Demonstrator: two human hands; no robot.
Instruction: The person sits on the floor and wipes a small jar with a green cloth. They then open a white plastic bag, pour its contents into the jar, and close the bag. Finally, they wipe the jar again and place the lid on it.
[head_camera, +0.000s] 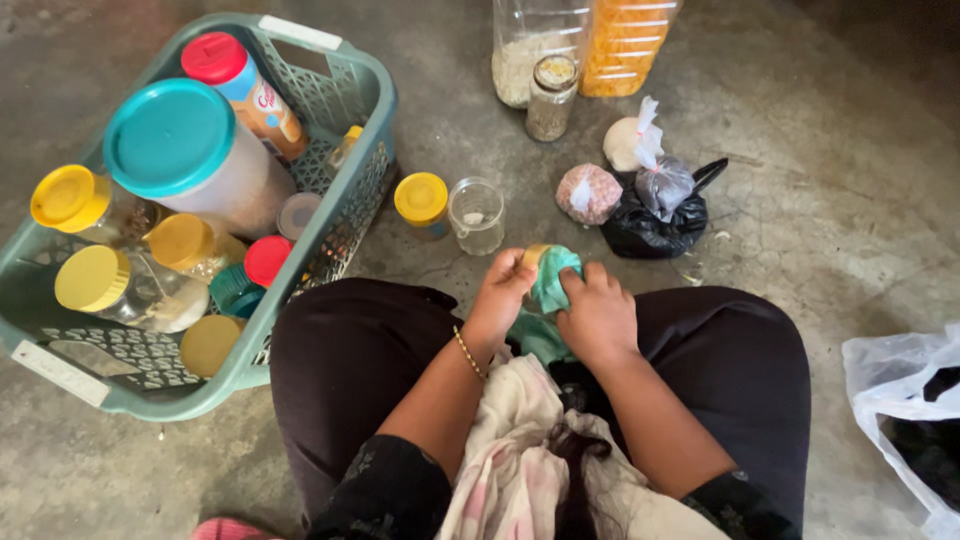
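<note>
Left hand (503, 292) closed on a small yellow lid (533, 256), held over the lap; right hand (597, 315) bunched around a green cloth (553, 280) pressed against that lid. On the floor just ahead: open glass jar (477, 215), yellow-capped jar (421, 203), tied bags (640, 195). Teal basket (345, 215) of jars at left

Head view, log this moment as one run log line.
left hand: grips yellow lid | right hand: presses teal cloth on lid | open glass jar: on floor ahead | green basket: jars, person's left
</note>
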